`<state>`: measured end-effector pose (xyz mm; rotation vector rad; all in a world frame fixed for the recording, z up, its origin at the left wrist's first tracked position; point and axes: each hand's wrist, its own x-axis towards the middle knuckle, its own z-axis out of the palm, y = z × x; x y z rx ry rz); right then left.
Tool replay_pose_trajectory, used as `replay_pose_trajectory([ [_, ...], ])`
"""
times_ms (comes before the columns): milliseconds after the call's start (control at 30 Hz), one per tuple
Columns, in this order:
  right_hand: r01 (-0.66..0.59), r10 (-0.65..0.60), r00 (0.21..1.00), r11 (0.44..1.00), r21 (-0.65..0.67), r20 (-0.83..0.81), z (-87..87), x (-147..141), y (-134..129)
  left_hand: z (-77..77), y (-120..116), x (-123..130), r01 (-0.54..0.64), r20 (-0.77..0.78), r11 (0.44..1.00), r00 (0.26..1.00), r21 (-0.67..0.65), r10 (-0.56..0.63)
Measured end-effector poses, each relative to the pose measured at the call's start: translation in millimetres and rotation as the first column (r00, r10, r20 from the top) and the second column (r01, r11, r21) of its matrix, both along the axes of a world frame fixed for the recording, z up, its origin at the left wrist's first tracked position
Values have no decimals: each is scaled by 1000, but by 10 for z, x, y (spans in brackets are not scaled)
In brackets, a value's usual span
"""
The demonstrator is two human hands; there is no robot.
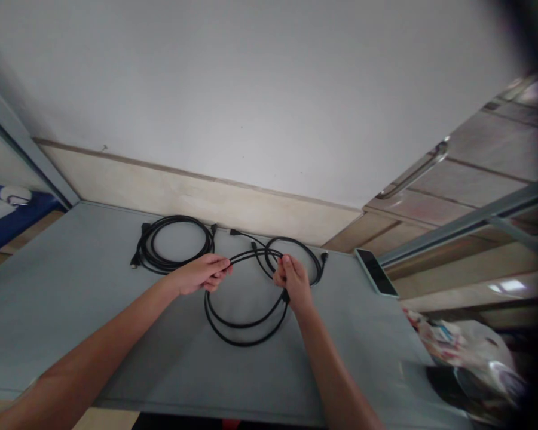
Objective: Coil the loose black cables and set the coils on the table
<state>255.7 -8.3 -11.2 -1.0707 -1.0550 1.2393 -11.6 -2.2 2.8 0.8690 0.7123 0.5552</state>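
Observation:
Between my two hands hangs a looped black cable (pixel 247 326), its lower loops over the grey tabletop (pixel 170 352). My left hand (pixel 208 273) pinches the loop's upper left side, and my right hand (pixel 290 276) pinches its upper right side. A black connector shows just under my right hand. Behind and to the left lies a coiled black cable (pixel 177 218) with several connector ends. Another coiled black cable (pixel 296 240) lies behind my right hand, with connectors sticking out at its left and right; my right hand partly hides it.
A phone (pixel 377 273) lies at the table's right back edge. A pale wall (pixel 233 89) rises behind the table. Grey metal posts stand at left and right. Beyond the right edge are plastic bags (pixel 475 343) and a dark round container, blurred.

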Motion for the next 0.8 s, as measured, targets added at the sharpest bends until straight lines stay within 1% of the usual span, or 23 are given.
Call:
replay_pose_trajectory([
  [100,92,-90,992,995,23,-87,27,-5,5,-25,5,14,-74,80,997,994,8,73],
  [167,101,-99,990,995,14,-100,22,-15,15,-42,13,27,-98,114,995,989,-1,98],
  [267,39,-40,996,999,-19,-74,-8,-34,26,-48,38,20,-134,134,991,982,-16,135],
  [367,-5,6,1000,999,-42,19,-29,-72,5,-23,63,-19,-160,118,987,981,22,156],
  [467,-76,88,984,993,-86,153,-11,-131,-50,12,56,-44,-99,44,995,994,25,98],
  [533,-141,162,970,982,-124,182,22,-166,-93,28,35,-40,-31,-2,999,1000,11,31],
  [600,-217,240,961,962,-164,136,63,-182,-131,36,13,-26,16,-22,1000,1000,10,-15],
  [700,-341,354,935,913,-222,23,114,-179,-169,43,-8,-9,34,-22,999,999,23,-34],
  [767,-380,385,922,890,-251,-31,121,-180,-180,49,-13,-2,25,-26,999,999,38,-24],
  [800,-371,370,927,892,-257,-53,114,-185,-179,51,-16,3,19,-29,999,999,43,-17],
])
